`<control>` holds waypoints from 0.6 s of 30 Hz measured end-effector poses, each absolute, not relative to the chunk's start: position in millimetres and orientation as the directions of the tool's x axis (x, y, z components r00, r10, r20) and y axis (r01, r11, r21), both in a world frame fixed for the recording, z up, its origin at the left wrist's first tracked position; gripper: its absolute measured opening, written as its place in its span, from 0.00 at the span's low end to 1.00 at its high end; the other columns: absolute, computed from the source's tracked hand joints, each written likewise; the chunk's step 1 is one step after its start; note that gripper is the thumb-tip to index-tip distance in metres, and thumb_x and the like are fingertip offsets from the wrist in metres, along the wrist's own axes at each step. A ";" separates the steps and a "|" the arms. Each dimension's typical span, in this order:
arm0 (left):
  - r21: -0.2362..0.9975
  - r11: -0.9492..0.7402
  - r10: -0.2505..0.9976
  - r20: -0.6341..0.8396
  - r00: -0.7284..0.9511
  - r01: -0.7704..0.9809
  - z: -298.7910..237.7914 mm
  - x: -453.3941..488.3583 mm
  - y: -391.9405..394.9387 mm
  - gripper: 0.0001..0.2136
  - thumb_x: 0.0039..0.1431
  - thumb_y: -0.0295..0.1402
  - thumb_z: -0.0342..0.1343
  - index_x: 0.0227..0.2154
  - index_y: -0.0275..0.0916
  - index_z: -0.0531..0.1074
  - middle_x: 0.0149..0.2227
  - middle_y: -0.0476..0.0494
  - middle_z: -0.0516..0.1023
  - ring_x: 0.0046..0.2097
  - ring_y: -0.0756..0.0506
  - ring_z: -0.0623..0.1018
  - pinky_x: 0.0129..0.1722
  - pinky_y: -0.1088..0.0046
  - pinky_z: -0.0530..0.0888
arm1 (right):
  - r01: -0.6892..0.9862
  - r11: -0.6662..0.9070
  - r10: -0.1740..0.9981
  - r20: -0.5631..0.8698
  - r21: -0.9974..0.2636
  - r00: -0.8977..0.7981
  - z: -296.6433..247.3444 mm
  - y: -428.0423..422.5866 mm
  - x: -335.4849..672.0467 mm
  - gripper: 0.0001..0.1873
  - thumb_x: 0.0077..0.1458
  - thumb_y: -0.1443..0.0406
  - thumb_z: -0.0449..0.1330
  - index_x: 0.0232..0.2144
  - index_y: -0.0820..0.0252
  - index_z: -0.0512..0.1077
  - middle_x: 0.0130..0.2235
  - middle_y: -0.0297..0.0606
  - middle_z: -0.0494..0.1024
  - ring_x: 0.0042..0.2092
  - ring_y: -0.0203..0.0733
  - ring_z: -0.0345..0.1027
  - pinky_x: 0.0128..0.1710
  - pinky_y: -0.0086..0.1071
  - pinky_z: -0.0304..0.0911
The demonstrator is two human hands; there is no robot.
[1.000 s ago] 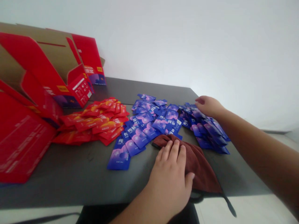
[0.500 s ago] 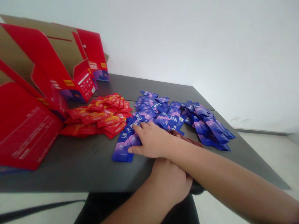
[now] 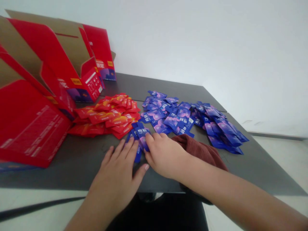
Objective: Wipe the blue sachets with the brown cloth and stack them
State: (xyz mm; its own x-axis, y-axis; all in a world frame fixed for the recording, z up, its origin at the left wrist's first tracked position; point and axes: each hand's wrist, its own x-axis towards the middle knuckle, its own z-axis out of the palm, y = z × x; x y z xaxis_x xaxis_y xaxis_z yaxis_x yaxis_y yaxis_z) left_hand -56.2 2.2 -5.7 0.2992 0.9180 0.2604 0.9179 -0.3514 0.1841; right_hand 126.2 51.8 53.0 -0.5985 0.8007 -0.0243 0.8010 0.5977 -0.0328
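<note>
My left hand [image 3: 117,175] lies flat on the dark table [image 3: 79,163], fingers spread, its fingertips on a few blue sachets [image 3: 141,135] near the front edge. My right hand [image 3: 162,154] is beside it, fingers curled and pinching the same blue sachets. A wide heap of blue sachets [image 3: 190,118] spreads across the middle and right of the table. A heap of red sachets [image 3: 108,115] lies to its left. A dark red cloth [image 3: 202,150] sits just behind my right wrist.
Open red cardboard boxes [image 3: 48,73] with brown insides stand at the left, and a flat red carton [image 3: 29,131] leans at the near left. A white wall rises behind the table. The table's right corner [image 3: 288,189] drops off to a pale floor.
My left hand left the cloth and moved left onto the blue sachets at the front. My right hand drew back toward me, gathering those sachets. The camera shifted slightly left.
</note>
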 end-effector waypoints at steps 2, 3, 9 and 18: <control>0.157 -0.380 0.919 0.179 0.352 0.912 -11.6 -63.0 7.1 0.31 0.71 0.43 0.52 0.71 0.30 0.66 0.73 0.28 0.67 0.74 0.27 0.68 0.69 0.34 0.67 | 0.799 0.602 0.798 -0.038 0.006 -0.601 52.4 44.3 123.0 0.20 0.70 0.62 0.54 0.55 0.70 0.75 0.50 0.60 0.81 0.47 0.61 0.77 0.45 0.48 0.73; 0.151 -0.385 0.918 0.157 0.363 0.910 -12.5 -64.5 7.7 0.32 0.71 0.43 0.53 0.71 0.30 0.66 0.74 0.27 0.66 0.74 0.28 0.67 0.71 0.36 0.65 | 0.799 0.601 0.799 -0.046 0.014 -0.600 51.8 41.5 122.3 0.21 0.70 0.62 0.55 0.55 0.72 0.75 0.49 0.61 0.81 0.46 0.61 0.77 0.43 0.47 0.73; 0.173 -0.348 0.930 0.186 0.316 0.921 -0.5 -51.1 9.5 0.40 0.63 0.53 0.64 0.71 0.34 0.66 0.76 0.21 0.59 0.77 0.21 0.58 0.69 0.26 0.61 | 0.756 0.638 0.767 0.034 -0.145 -0.640 50.2 38.3 135.9 0.18 0.69 0.67 0.53 0.55 0.69 0.75 0.43 0.51 0.83 0.40 0.52 0.78 0.40 0.43 0.70; 0.204 -0.541 0.836 0.238 0.495 0.816 1.4 -52.4 36.8 0.17 0.74 0.33 0.49 0.59 0.46 0.77 0.69 0.43 0.75 0.72 0.32 0.71 0.71 0.35 0.65 | 0.888 0.387 0.920 0.169 -0.249 -0.354 62.1 -1.1 169.4 0.19 0.70 0.68 0.53 0.57 0.62 0.76 0.51 0.46 0.85 0.49 0.51 0.81 0.47 0.41 0.74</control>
